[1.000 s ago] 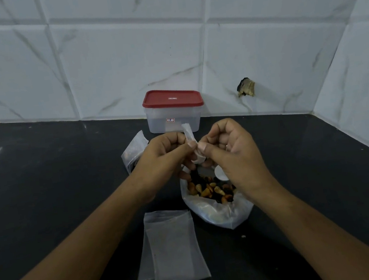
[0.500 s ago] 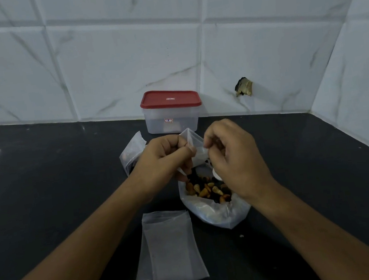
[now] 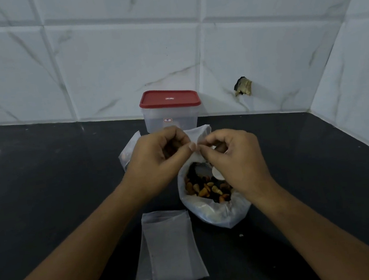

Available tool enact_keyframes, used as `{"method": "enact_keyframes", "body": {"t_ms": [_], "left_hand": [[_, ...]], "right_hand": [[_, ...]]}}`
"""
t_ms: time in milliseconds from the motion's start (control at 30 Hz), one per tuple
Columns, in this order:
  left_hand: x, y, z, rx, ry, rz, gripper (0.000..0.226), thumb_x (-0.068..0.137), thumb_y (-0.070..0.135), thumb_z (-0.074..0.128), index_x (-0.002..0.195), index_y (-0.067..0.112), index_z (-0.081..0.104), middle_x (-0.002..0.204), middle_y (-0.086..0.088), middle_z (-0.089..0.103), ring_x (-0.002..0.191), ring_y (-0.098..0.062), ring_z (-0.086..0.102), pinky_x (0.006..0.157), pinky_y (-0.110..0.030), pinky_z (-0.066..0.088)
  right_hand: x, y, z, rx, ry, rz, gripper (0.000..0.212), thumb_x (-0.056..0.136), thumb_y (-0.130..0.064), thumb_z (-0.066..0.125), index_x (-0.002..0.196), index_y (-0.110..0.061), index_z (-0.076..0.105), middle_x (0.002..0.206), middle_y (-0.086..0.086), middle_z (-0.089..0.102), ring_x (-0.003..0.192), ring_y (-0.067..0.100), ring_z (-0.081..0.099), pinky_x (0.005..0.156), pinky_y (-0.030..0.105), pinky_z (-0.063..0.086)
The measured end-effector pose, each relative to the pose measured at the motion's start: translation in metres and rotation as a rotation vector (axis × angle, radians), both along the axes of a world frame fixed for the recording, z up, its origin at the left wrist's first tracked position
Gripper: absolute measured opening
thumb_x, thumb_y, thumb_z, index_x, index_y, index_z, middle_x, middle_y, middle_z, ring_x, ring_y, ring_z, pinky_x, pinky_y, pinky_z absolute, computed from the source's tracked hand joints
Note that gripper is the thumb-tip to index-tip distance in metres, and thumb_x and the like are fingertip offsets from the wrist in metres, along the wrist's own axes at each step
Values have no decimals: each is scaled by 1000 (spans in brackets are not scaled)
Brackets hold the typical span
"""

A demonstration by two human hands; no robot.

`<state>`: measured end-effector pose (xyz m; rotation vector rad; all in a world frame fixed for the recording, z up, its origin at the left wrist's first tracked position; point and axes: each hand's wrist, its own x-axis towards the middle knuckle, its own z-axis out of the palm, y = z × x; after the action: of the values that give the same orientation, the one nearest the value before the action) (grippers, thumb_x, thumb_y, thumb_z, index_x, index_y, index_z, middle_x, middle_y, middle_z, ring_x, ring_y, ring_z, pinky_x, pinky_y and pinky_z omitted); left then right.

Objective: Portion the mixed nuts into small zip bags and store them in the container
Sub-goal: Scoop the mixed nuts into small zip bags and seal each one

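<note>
Container (image 3: 171, 116) at the rear by the wall, nut bag (image 3: 213, 208) before it, empty zip bags (image 3: 171, 248) front-left.

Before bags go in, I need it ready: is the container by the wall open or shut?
Shut: the red lid sits flat on the container, covering its whole top rim.

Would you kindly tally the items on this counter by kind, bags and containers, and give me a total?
Container with a red lid: 1
Large open bag of mixed nuts: 1
Small zip bags: 4 (held bag pinched by left hand and right hand; top flat bag; lower flat bag; rear bag, partly hidden)
Total: 6
</note>
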<state>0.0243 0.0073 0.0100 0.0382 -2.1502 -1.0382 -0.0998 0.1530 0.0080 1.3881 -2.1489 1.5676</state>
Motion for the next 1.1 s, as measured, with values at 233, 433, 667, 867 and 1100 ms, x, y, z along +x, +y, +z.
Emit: {"method": "enact_keyframes", "body": {"t_ms": [233,433,667,867,1100], "left_hand": [[0,-18,-3,-272,-7,153,56,82,21,70,136,18,56,131,8,56,123,-8,54,99,-35,52],[-2,-16,-14,-381,-146,106,87,82,34,79,156,26,35,151,8,45,140,-6,37,112,-25,34],[-5,-15,-14,-381,-133,89,69,82,29,82,144,29,51,136,14,54,128,-5,50,104,-32,49],[-7,-16,-16,-389,-144,57,71,82,30,83,145,31,50,135,15,55,128,-6,52,102,-39,51],[-4,-23,-13,-364,-124,160,66,80,32,86,139,28,55,133,15,58,123,-3,53,100,-29,49]], "right_hand": [[0,0,-2,-34,-22,-4,15,93,-34,78,84,-22,79,71,-10,73,64,13,70,61,37,60],[0,-2,-2,-66,-58,142,5,94,-15,78,90,-15,81,79,-8,75,70,12,71,65,22,55],[-8,-8,-9,72,-1,204,22,92,3,66,103,-11,79,102,-4,72,86,6,66,76,18,51],[-9,-7,-8,190,-78,294,32,96,1,59,117,-17,76,120,-6,65,109,10,65,94,34,57],[-8,-6,-6,69,-134,285,26,91,-14,80,116,-18,77,115,-9,68,99,12,69,84,33,60]]}}
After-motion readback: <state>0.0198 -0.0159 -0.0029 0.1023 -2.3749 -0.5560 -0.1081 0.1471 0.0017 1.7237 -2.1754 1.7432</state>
